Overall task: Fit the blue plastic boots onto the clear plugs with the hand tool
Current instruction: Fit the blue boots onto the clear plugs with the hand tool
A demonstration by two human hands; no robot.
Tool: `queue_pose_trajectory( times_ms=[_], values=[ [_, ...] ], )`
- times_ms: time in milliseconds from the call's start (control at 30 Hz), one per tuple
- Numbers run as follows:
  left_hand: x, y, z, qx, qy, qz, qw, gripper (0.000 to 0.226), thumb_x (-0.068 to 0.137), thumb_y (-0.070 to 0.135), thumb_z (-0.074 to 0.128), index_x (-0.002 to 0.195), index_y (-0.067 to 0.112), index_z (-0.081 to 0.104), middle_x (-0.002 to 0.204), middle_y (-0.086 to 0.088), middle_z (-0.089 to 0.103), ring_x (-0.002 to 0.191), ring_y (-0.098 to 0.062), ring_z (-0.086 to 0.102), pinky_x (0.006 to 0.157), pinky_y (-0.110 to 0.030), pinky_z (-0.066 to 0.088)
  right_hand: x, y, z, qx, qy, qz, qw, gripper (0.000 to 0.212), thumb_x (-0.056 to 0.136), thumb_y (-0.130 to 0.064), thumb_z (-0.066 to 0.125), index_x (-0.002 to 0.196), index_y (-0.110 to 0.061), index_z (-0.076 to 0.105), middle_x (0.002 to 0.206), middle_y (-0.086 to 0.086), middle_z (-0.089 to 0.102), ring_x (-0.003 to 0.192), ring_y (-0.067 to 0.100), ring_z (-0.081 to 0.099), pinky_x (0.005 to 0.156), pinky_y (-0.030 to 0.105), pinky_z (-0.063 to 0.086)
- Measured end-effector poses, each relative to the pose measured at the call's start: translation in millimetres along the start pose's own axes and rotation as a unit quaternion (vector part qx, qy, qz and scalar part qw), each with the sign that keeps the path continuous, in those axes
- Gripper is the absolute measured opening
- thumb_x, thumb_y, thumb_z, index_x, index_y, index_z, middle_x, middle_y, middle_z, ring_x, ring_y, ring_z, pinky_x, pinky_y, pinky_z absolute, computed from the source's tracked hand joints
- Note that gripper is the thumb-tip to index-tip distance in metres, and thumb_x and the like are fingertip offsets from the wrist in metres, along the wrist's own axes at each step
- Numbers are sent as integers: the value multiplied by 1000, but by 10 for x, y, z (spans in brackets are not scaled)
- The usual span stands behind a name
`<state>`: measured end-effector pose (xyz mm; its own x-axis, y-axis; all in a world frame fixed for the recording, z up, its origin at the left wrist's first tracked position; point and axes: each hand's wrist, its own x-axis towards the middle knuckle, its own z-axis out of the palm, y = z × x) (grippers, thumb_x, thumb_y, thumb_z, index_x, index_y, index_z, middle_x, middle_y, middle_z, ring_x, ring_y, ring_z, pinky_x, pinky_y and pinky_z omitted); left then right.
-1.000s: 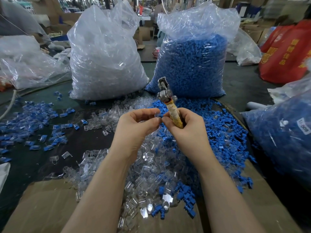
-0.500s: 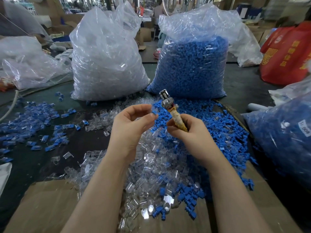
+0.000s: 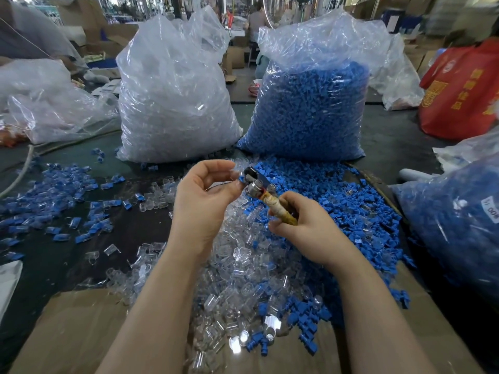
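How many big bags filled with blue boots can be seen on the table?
2. One bag of blue boots stands upright at the far side, behind the loose blue pile; a second bag lies at the right edge, partly cut off. Others may be hidden.

Two bare hands are in view, the left hand (image 3: 205, 201) and the right hand (image 3: 299, 225). There is one metal hand tool with a yellowish wrapped handle (image 3: 270, 201). Two tall clear plastic sacks stand at the back of the table (image 3: 54, 255): one sack of clear plugs (image 3: 172, 103) and one sack of blue boots (image 3: 310, 103). A third bag of blue parts (image 3: 453, 225) sits at the right edge, and one red bag with yellow print (image 3: 459, 90) lies behind it. The loose clear plastic plugs (image 3: 243, 265) and loose small blue plastic boots (image 3: 337, 201) are too many to count, as are the scattered fitted pieces on the left (image 3: 54, 201). One flat sheet of brown cardboard (image 3: 75, 333) lies in front.
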<state>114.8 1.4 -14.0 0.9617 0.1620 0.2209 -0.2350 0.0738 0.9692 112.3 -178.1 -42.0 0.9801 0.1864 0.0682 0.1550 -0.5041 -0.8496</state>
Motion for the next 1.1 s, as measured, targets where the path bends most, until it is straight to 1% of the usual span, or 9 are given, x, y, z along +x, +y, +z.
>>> queue_pose_trajectory(
  times_ms=[67, 167, 267, 367, 433, 600, 733, 867, 1100],
  values=[
    [3, -3, -4, 14, -3, 7, 1000, 30, 82, -10, 69, 99, 15, 65, 88, 1, 70, 77, -7, 67, 82, -27, 58, 4, -4, -2, -7, 0, -2, 1000, 16, 87, -19, 71, 89, -19, 55, 72, -5, 52, 56, 10, 45, 58, 32, 38],
    [9, -3, -22, 24, -6, 12, 1000, 31, 83, -11, 68, 100, 14, 64, 88, 0, 71, 77, -7, 68, 82, -27, 58, 2, -15, -3, -16, -4, -5, 1000, 16, 87, -19, 70, 91, -18, 55, 77, -1, 55, 60, 14, 47, 61, 34, 40],
    [15, 3, -43, 30, -6, 14, 999, 32, 82, -11, 69, 100, 15, 65, 89, -2, 73, 80, -9, 71, 80, -25, 58, -8, -35, 0, -46, -1, -14, 999, 18, 87, -19, 69, 87, -24, 51, 79, -1, 57, 62, 17, 50, 60, 36, 43],
    [16, 3, -44, 28, -10, 13, 999, 31, 81, -10, 70, 100, 14, 65, 88, -3, 74, 81, -11, 72, 78, -24, 57, -19, -57, 9, -81, 8, -22, 996, 17, 86, -14, 64, 87, -24, 51, 86, 3, 62, 72, 27, 57, 63, 44, 49],
    [16, 2, -41, 24, -17, 12, 999, 31, 81, -10, 71, 100, 14, 65, 85, -1, 75, 80, -11, 72, 75, -22, 56, -25, -65, 11, -94, 12, -25, 995, 16, 84, -10, 61, 85, -23, 52, 82, 5, 61, 73, 29, 57, 63, 45, 50],
    [13, -8, -39, 22, -27, 12, 999, 32, 79, -8, 73, 99, 15, 64, 81, 2, 74, 77, -7, 70, 72, -18, 54, -21, -55, 15, -112, 16, -19, 993, 18, 77, -7, 57, 77, -22, 48, 69, 1, 53, 63, 21, 47, 57, 36, 38],
    [12, -20, -51, 22, -33, 6, 999, 33, 78, -7, 73, 101, 15, 64, 79, 4, 74, 75, -5, 70, 71, -17, 53, -36, -48, 13, -116, 16, -14, 993, 17, 76, -10, 56, 78, -25, 49, 66, -1, 53, 61, 21, 48, 56, 37, 40],
    [6, -28, -43, 24, -33, 4, 999, 32, 78, -6, 74, 101, 14, 63, 77, 7, 74, 73, -4, 69, 70, -15, 52, -32, -39, 18, -139, 26, -14, 990, 21, 76, -11, 57, 78, -30, 49, 62, -5, 52, 59, 18, 48, 55, 35, 38],
    [5, -5, -64, 22, -28, -37, 999, 34, 81, -6, 70, 106, 16, 65, 87, 0, 72, 75, -5, 69, 73, -20, 56, -10, -43, 44, -158, 25, -19, 987, 27, 78, -14, 58, 71, -36, 44, 65, -5, 50, 60, 15, 46, 54, 34, 35]
  ],
)
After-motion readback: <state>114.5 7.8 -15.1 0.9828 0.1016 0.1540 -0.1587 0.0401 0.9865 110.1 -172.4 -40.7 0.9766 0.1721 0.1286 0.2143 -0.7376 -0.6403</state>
